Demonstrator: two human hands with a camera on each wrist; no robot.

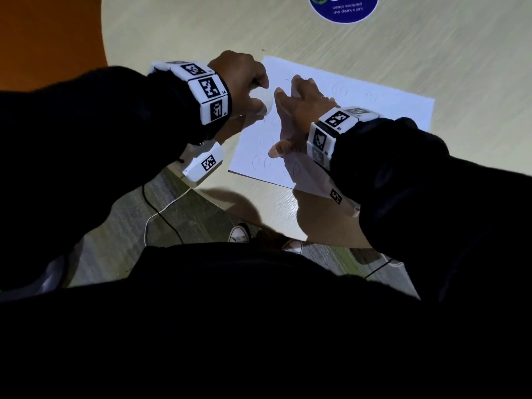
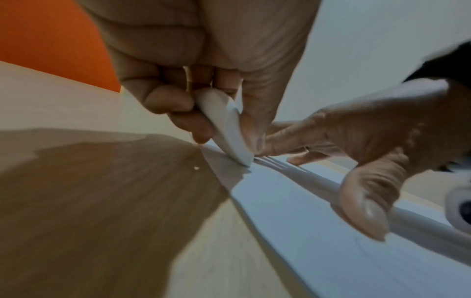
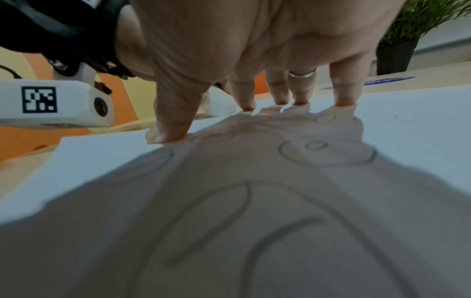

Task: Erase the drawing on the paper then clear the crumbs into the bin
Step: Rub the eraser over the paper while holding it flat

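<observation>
**Eraser on paper, other hand pinning the sheet**

My left hand (image 1: pixel 244 82) pinches a white eraser (image 2: pixel 226 125) between thumb and curled fingers, its tip touching the paper (image 1: pixel 383 119) near the sheet's left edge, centre of the head view. My right hand (image 1: pixel 302 110) is spread flat, fingers straight, fingertips (image 3: pixel 344 100) and thumb pressing the sheet down just right of the eraser; it holds nothing. Ring on one finger. Faint pencil circles (image 3: pixel 326 153) cover the paper, clearest in the right wrist view under the hand's shadow. Paper lies flat on the pale wood counter (image 1: pixel 374 47). One small white crumb (image 2: pixel 196 168) on the counter just left of the paper edge. Blue round sticker (image 1: pixel 342 7) at top of the head view; potted plant (image 3: pixel 418 28) upper right of the right wrist view.
</observation>
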